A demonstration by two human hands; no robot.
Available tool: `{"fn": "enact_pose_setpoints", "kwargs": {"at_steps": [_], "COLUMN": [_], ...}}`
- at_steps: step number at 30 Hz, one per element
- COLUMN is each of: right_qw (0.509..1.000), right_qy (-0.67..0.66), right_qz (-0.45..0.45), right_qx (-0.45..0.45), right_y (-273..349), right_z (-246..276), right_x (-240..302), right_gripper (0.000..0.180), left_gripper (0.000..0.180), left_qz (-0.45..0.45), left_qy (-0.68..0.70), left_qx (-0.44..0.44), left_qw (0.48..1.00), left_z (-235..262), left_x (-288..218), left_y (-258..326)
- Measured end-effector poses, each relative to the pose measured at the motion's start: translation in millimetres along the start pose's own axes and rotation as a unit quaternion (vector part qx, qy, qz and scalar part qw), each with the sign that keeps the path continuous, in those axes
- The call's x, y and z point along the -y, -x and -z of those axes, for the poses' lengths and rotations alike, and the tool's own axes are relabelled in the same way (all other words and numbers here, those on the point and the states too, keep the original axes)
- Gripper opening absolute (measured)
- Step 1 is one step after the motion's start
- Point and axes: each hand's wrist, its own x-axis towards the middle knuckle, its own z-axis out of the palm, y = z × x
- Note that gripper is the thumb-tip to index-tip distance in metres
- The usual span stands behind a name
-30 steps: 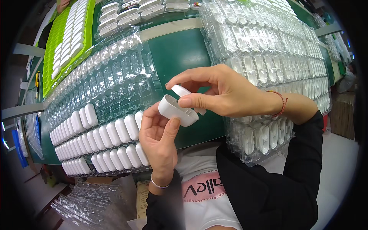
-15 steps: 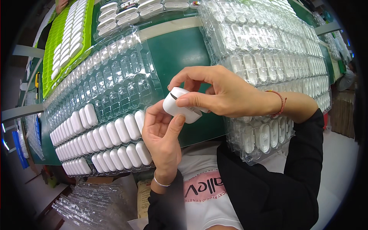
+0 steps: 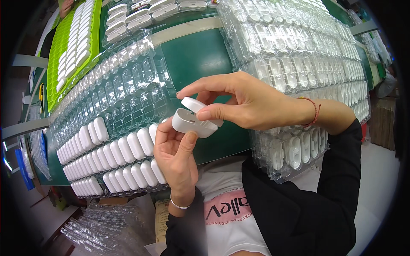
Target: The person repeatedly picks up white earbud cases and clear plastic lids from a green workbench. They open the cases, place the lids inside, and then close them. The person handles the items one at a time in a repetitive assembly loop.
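A white earbud charging case (image 3: pixel 194 124) is held between my two hands over the green table. Its lid (image 3: pixel 193 103) stands tilted away from the body, with the inside partly showing. My left hand (image 3: pixel 176 160) is closed round the lower body of the case, thumb on its near side. From the right, my right hand (image 3: pixel 252 104) pinches the lid, with its thumb at the gap and its index finger reaching over the far side. Just left of my left hand, several white closed cases (image 3: pixel 136 149) lie in rows in a transparent plastic tray (image 3: pixel 136 91).
Transparent trays with white case parts (image 3: pixel 290 70) cover the right side. A bright green tray (image 3: pixel 53 72) with white pieces stands at the far left. Open white cases (image 3: pixel 139 18) sit beyond. Plastic trays (image 3: pixel 104 226) lie below the table edge.
The lid has swung up from the case body, widening a narrow gap into an opening. My left hand and the case body have shifted slightly left and down.
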Motion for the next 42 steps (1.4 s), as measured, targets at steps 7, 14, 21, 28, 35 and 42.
{"fn": "enact_pose_setpoints", "kwargs": {"at_steps": [7, 14, 21, 28, 35, 42], "right_qw": [0.999, 0.998, 0.999, 0.986, 0.997, 0.997], "right_qy": [0.025, 0.023, 0.010, -0.135, -0.046, -0.061], "right_qz": [0.016, 0.040, 0.002, -0.090, -0.045, -0.042], "right_qx": [-0.021, -0.047, -0.036, 0.047, 0.047, 0.010], "right_y": [1, 1, 5, 4, 7, 2], "right_z": [-1, -5, -8, -1, -3, -1], "right_x": [0, -4, 5, 15, 17, 13], "right_gripper": [0.033, 0.031, 0.027, 0.030, 0.032, 0.033], "left_gripper": [0.035, 0.034, 0.036, 0.045, 0.051, 0.047], "left_qz": [0.002, -0.025, -0.059, -0.038, -0.056, -0.024], "left_qy": [-0.001, -0.042, -0.016, 0.023, -0.011, 0.050], "left_qx": [-0.014, 0.025, 0.000, 0.068, 0.062, 0.052], "left_qw": [1.000, 0.998, 0.998, 0.997, 0.996, 0.997], "left_z": [-8, -7, -13, 4, 4, 5], "left_x": [2, 6, 8, 9, 9, 3], "left_y": [-2, -5, 0, 3, 7, 9]}}
